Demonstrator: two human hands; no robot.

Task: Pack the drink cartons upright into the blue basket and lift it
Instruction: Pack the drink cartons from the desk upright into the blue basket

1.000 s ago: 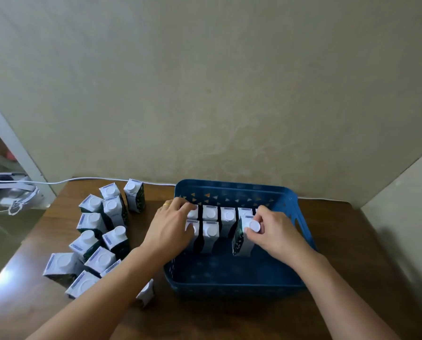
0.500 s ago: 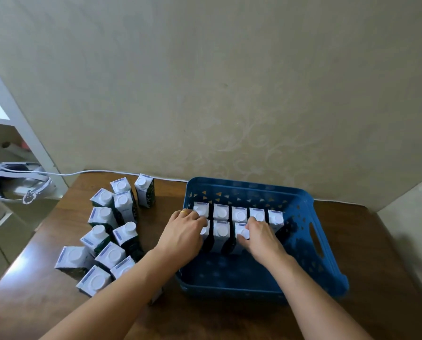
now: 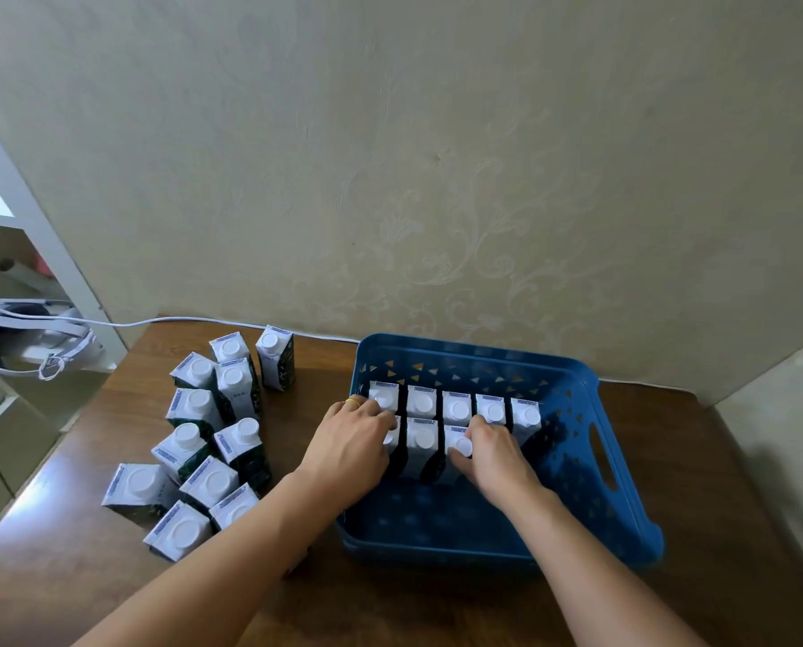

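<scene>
Blue plastic makes up the blue basket [image 3: 621,464], and it sits on the brown surface [image 3: 717,553] close to the wall. I use the basket as my landmark. Inside it, against its far wall, a row of five drink cartons [image 3: 457,407] stands upright, and a second row of three stands just in front. More loose cartons [image 3: 203,441] wait on the surface to the left of the basket. I think each carton is light and stiff, with smooth sides that could slip, so I would hold one by its flat sides, just under the white cap. The basket will get heavy when full, so I would lift it by the slot handles in its side walls. My left hand [image 3: 350,441] reaches over the basket's left wall, fingers curled on the tops of the leftmost cartons. My right hand [image 3: 495,452] is inside the basket, its grip curled round the third carton [image 3: 458,448] of the near row, pinching near the cap.
</scene>
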